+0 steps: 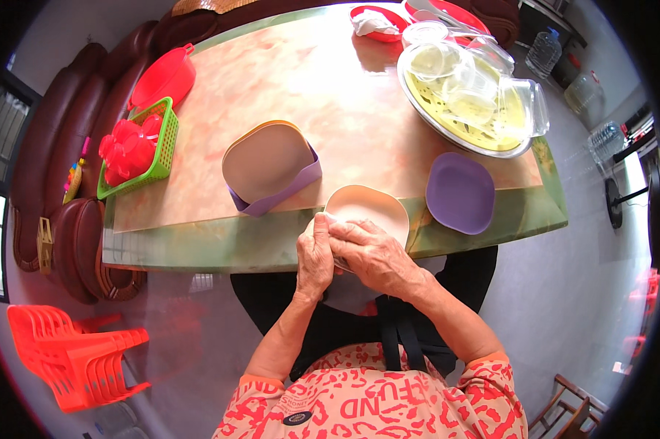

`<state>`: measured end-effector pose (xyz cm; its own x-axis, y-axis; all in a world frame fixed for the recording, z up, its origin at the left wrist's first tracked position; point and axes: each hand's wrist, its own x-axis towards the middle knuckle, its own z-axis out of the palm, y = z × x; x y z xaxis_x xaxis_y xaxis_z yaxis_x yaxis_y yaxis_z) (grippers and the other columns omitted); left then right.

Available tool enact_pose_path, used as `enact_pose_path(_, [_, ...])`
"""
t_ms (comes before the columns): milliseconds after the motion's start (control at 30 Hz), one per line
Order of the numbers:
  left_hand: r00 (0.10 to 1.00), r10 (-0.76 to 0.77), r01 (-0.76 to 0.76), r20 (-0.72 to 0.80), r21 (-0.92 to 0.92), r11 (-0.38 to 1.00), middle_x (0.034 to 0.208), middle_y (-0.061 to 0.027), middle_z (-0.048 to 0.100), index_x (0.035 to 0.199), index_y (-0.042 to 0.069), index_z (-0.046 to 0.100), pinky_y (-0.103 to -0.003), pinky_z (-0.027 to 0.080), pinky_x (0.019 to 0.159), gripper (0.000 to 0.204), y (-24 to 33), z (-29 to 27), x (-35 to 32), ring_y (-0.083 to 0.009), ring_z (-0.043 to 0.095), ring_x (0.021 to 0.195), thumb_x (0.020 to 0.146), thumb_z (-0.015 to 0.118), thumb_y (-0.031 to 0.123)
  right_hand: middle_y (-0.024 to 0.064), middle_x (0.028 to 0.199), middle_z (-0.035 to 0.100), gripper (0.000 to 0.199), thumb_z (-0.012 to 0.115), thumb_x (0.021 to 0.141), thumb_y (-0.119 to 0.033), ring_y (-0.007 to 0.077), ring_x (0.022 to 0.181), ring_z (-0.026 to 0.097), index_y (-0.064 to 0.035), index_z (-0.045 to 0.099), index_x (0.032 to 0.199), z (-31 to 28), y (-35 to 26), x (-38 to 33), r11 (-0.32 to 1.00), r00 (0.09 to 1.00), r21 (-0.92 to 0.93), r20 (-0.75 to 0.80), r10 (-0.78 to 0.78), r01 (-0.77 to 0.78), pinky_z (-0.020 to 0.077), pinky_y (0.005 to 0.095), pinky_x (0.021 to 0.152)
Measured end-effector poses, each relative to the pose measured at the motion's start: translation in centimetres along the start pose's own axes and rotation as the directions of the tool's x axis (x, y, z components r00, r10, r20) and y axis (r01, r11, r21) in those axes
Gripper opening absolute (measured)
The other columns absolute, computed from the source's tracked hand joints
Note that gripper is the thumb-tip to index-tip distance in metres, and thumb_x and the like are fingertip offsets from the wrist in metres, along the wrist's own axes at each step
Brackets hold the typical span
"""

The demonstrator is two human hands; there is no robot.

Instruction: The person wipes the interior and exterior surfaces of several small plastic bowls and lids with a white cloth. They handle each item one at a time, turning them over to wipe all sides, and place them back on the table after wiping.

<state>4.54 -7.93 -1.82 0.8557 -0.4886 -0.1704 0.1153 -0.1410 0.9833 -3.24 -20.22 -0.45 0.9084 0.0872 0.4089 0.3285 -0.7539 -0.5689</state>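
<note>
A cream plate, square with rounded corners, is tilted at the table's near edge between my two hands. My left hand is closed on its near left rim, thumb up. Closed over the near rim, my right hand has its fingers bent toward the left thumb. A small whitish bit shows at the fingertips; its kind cannot be made out. To the left, a purple holder carries upright plates, a beige plate in front. A purple plate lies flat to the right.
At the far right, a basin with a yellow strainer holds several clear plastic containers. Behind it stand red bowls. On the left are a green basket of red cups and a red basin. Stacked red chairs stand on the floor.
</note>
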Motion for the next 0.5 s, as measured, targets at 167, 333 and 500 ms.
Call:
enact_pose_path(167, [0.999,-0.033,0.034,-0.008,0.061,0.998,0.066,-0.0061,0.058,0.104,-0.003,0.059,-0.026,0.042,0.035,0.05,0.9,0.2,-0.1,-0.013,0.053,0.045,0.104,0.033,0.041,0.0156,0.123,0.054,0.043,0.061,0.078,-0.009,0.0324,0.106,0.055,0.0047,0.056,0.119,1.1,0.3,1.9,0.959,0.978,-0.21,-0.127,0.165,-0.189,0.0506,0.0381,0.088])
enact_pose_path(333, [1.0,0.011,-0.011,0.009,0.089,0.996,0.066,-0.0057,0.058,0.112,-0.003,0.059,-0.026,0.044,0.035,0.049,0.3,0.1,-0.2,-0.0121,0.053,0.044,0.104,0.034,0.039,0.0182,0.122,0.052,0.047,0.06,0.079,-0.009,0.0329,0.105,0.055,0.0034,0.053,0.124,1.7,2.2,2.9,0.864,0.94,-0.392,-0.254,0.227,-0.315,0.0506,0.0388,0.087])
enact_pose_path(500, [1.0,-0.012,0.01,0.022,0.097,0.995,0.07,-0.0064,0.059,0.113,-0.004,0.059,-0.027,0.046,0.037,0.056,0.3,-0.1,-0.1,-0.0128,0.055,0.046,0.103,0.033,0.045,0.0201,0.128,0.052,0.043,0.061,0.082,-0.008,0.0377,0.113,0.053,0.0028,0.054,0.124,1.9,1.1,2.6,0.959,0.949,-0.13,-0.227,0.218,-0.252,0.0487,0.0412,0.094])
